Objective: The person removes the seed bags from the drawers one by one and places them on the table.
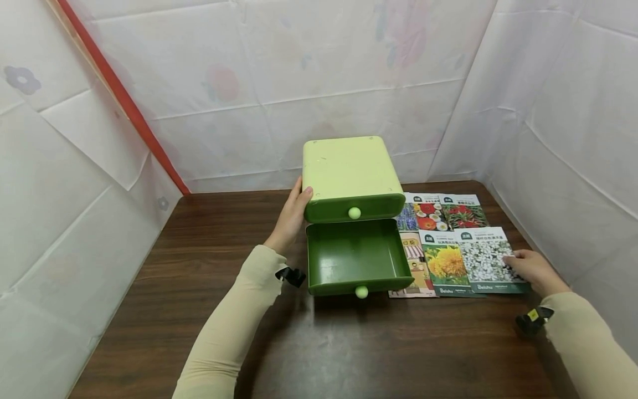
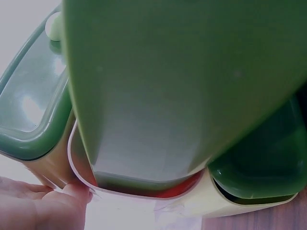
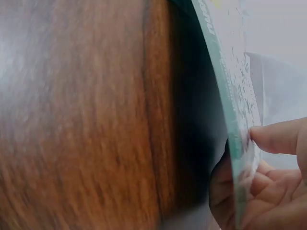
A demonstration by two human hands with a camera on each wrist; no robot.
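Note:
A small drawer cabinet (image 1: pixel 349 166) with a pale yellow-green top stands near the middle of the table. Its upper green drawer (image 1: pixel 329 209) is closed, while the drawer below (image 1: pixel 356 255) is pulled out with nothing in it. Against the cabinet's left side rests my left hand (image 1: pixel 291 216), fingers fairly straight, near the front corner. My right hand (image 1: pixel 538 271) pinches the right edge of a white-flower seed packet (image 1: pixel 485 260) between thumb and fingers. In the right wrist view that packet (image 3: pixel 235 120) is tilted up off the wooden table.
Right of the cabinet lie several more seed packets, among them a yellow-flower one (image 1: pixel 446 263), a red-flower one (image 1: pixel 463 213) and one with a shop drawing (image 1: pixel 416 271). White sheeting (image 1: pixel 279 100) hangs behind and beside the table (image 1: pixel 199 277). Another closed green drawer (image 2: pixel 264 163) shows in the left wrist view.

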